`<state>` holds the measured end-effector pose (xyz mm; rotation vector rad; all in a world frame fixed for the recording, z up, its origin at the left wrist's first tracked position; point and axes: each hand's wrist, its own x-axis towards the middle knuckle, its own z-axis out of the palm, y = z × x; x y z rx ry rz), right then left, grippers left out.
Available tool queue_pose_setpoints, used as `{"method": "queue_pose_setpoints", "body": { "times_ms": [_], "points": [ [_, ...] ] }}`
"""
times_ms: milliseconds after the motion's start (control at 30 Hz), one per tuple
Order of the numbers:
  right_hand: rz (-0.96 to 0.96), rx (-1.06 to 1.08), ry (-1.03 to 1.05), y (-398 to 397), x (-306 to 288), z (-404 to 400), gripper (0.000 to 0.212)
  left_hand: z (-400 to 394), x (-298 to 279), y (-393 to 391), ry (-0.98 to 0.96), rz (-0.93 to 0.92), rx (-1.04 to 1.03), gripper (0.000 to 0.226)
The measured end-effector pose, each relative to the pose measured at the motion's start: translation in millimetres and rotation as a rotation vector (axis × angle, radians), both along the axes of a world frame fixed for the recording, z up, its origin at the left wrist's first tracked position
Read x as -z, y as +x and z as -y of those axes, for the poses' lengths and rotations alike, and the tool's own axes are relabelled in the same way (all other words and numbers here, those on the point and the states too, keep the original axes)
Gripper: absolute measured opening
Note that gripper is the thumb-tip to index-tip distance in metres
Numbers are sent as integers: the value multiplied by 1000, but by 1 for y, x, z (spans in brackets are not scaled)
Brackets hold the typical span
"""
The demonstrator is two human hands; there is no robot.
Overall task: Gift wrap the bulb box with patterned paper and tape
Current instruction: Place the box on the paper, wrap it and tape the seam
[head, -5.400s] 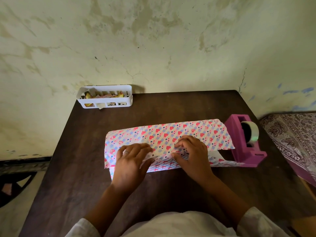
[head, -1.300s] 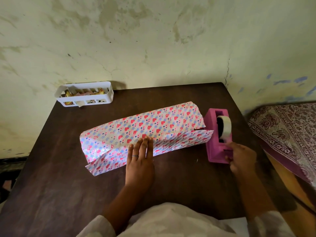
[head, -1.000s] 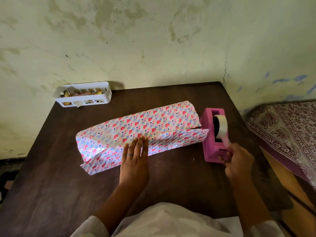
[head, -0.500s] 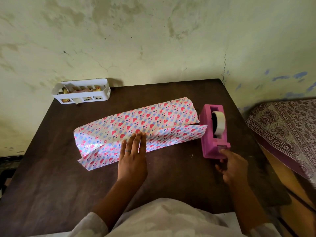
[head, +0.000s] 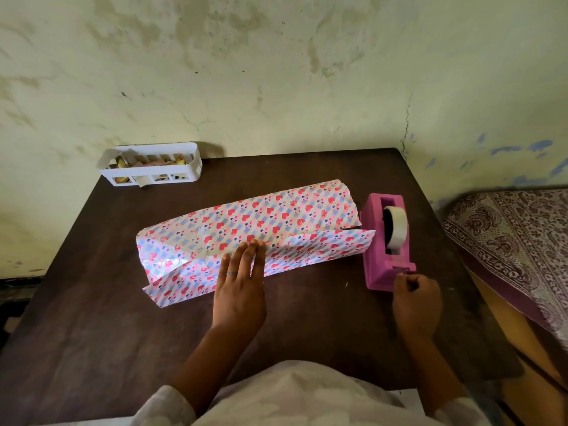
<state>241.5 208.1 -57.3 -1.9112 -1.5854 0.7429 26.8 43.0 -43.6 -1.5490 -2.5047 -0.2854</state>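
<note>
The right hand [head: 415,298] sits at the near end of the dispenser [head: 385,241], fingers curled, thumb and forefinger pinched together just below the cutter. Whether a strip of tape is between them I cannot tell; none shows clearly. About 1 second ago this hand was up against the cutter tugging at the roll [head: 396,227]; now it has drawn back toward the body, so a piece has probably been torn off, or is about to be.

To its left, the left hand [head: 241,284] has not moved: fingers straight and together, a ring on 1 of them, pressing flat on the seam where the near flap of the paper [head: 261,222] overlaps the top. The box is under that hand, fully hidden inside the paper, lying slantwise across the tabletop [head: 307,318], its right end just beside the dispenser. Both ends of the wrap are open and unfolded.

So the long seam is held shut and waiting for tape; the ends come after.

Far beyond the left hand, by the wall, stands a white basket [head: 150,164].
</note>
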Motion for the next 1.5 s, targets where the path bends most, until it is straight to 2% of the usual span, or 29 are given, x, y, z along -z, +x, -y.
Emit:
{"method": "queue_pose_setpoints", "body": {
  "times_ms": [133, 233, 433, 633, 767, 867, 1133, 1500],
  "points": [
    [198, -50, 57, 8, -1, 0, 15, 1, -1, -1, 11, -2, -3, 82],
    [256, -63, 114, 29, 10, 5, 16, 1, 0, 0, 22, 7, -4, 81],
    [28, -332, 327, 25, -2, 19, 5, 0, 1, 0, 37, 1, -8, 80],
    [-20, -646, 450, -17, -41, 21, 16, 0, -1, -1, 33, 31, -6, 80],
    [15, -820, 410, -49, -62, 23, 19, 1, -3, -3, 102, 114, -4, 74],
    [-30, -933, 437, -68, -75, 20, 22, 1, -4, -4, 150, 185, -34, 73],
    [-49, -1254, 328, -115, -102, 11, 66, 3, -4, -5, 230, 275, -25, 68],
    [277, -1623, 262, -168, -99, 0, 71, 5, -7, -3, 263, 290, -20, 73]
  ]
}}
